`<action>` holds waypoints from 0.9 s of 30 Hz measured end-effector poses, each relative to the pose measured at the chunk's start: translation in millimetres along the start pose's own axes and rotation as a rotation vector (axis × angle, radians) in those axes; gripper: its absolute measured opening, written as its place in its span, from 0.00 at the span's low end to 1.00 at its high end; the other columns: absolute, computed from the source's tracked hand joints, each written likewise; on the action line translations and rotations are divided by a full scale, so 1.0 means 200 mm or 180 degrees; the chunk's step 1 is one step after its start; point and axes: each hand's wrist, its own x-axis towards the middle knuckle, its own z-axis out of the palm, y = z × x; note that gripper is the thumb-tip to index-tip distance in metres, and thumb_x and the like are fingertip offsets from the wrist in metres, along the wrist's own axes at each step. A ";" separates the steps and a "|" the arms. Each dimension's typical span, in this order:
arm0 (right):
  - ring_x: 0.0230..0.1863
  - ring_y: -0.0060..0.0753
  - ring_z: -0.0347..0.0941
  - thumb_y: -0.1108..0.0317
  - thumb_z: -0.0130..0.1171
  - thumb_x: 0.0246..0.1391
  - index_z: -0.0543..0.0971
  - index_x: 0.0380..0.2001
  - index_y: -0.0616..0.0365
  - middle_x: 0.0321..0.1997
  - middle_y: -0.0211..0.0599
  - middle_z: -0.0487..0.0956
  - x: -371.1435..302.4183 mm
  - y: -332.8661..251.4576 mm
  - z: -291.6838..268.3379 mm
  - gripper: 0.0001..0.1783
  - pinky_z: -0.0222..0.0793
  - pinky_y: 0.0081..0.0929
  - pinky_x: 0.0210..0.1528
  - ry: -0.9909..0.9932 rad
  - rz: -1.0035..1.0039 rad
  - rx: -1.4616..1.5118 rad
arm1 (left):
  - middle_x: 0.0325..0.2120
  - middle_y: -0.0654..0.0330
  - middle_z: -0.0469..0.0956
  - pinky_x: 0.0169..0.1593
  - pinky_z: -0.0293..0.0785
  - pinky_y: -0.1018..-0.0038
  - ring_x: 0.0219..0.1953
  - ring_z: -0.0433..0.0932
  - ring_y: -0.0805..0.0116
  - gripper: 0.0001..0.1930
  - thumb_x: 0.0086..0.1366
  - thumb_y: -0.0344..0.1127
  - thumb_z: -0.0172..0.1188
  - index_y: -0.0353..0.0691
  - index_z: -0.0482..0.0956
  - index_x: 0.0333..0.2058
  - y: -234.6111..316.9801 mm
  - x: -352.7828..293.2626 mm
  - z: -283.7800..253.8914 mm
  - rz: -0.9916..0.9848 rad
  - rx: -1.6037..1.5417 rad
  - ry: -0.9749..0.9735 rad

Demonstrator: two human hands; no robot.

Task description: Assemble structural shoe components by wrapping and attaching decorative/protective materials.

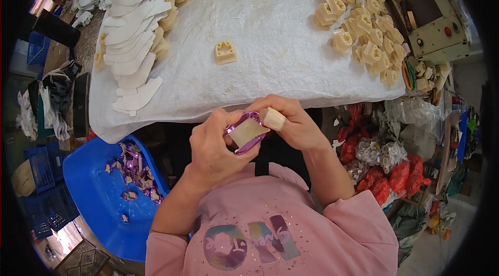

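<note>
In front of my chest both hands hold a small piece with a shiny purple wrapping around a pale, flat face. My left hand is closed round its left side, with the thumb on the upper edge. My right hand grips the right side. A cream-coloured cover sits on the right thumb, against the purple rim. The right fingers behind the piece are partly hidden. Beyond the hands, a single cream moulded block with small holes lies on the white woven cloth.
Overlapping white flat cut pieces lie along the table's left. Cream moulded blocks are heaped at the right, with more along the far edge. A blue basin with purple shiny pieces stands lower left. Red plastic bags lie lower right.
</note>
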 end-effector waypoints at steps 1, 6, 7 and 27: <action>0.29 0.22 0.70 0.69 0.49 0.58 0.75 0.35 0.63 0.28 0.35 0.76 0.00 0.02 0.00 0.09 0.66 0.22 0.32 -0.0022 0.0001 0.0014 | 0.22 0.58 0.72 0.23 0.73 0.74 0.19 0.76 0.63 0.25 0.37 0.29 0.73 0.34 0.71 0.35 0.01 0.00 0.00 0.0069 0.0039 0.0068; 0.34 0.20 0.68 0.66 0.46 0.61 0.75 0.38 0.62 0.32 0.28 0.75 -0.02 0.05 0.10 0.12 0.66 0.20 0.36 0.0549 -0.0229 -0.0582 | 0.21 0.57 0.72 0.23 0.74 0.72 0.19 0.76 0.61 0.22 0.38 0.29 0.73 0.35 0.70 0.32 0.02 -0.01 0.09 0.0083 0.0535 0.0462; 0.34 0.20 0.68 0.66 0.46 0.61 0.75 0.38 0.62 0.32 0.28 0.75 -0.02 0.06 0.12 0.12 0.66 0.20 0.36 0.0531 -0.0232 -0.0582 | 0.21 0.57 0.72 0.23 0.74 0.72 0.19 0.76 0.61 0.21 0.38 0.29 0.72 0.35 0.70 0.31 0.01 -0.01 0.11 0.0108 0.0576 0.0654; 0.36 0.24 0.68 0.60 0.40 0.65 0.70 0.50 0.62 0.40 0.35 0.74 0.12 0.21 0.30 0.19 0.65 0.24 0.43 0.0329 -0.0352 -0.0090 | 0.27 0.56 0.75 0.26 0.73 0.76 0.24 0.76 0.68 0.23 0.42 0.30 0.71 0.36 0.72 0.39 -0.21 -0.22 -0.20 -0.0316 0.1066 0.1228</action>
